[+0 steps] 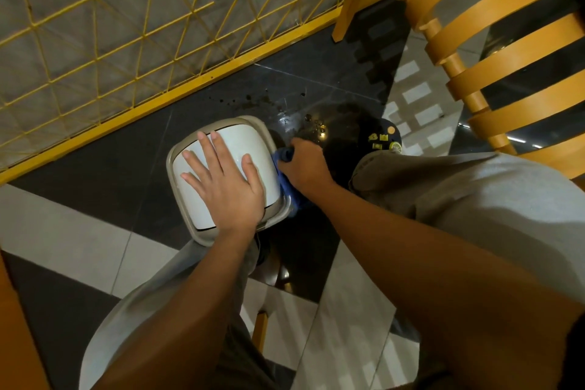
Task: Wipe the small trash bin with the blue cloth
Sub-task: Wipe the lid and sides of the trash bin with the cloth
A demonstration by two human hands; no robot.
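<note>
The small trash bin (190, 199) stands on the dark floor below me, seen from above, with a white swing lid in a beige rim. My left hand (224, 180) lies flat on the lid, fingers spread, pressing down. My right hand (304, 168) is closed around the blue cloth (286, 180), which is pressed against the bin's right side just under the rim. Most of the cloth is hidden by my hand and the bin.
A yellow wire grid fence (126, 41) runs along the wall behind the bin. An orange slatted wooden chair (493, 51) stands at the upper right. My legs in grey trousers and a dark shoe (384, 136) flank the bin. Dark spots mark the floor tile (269, 98).
</note>
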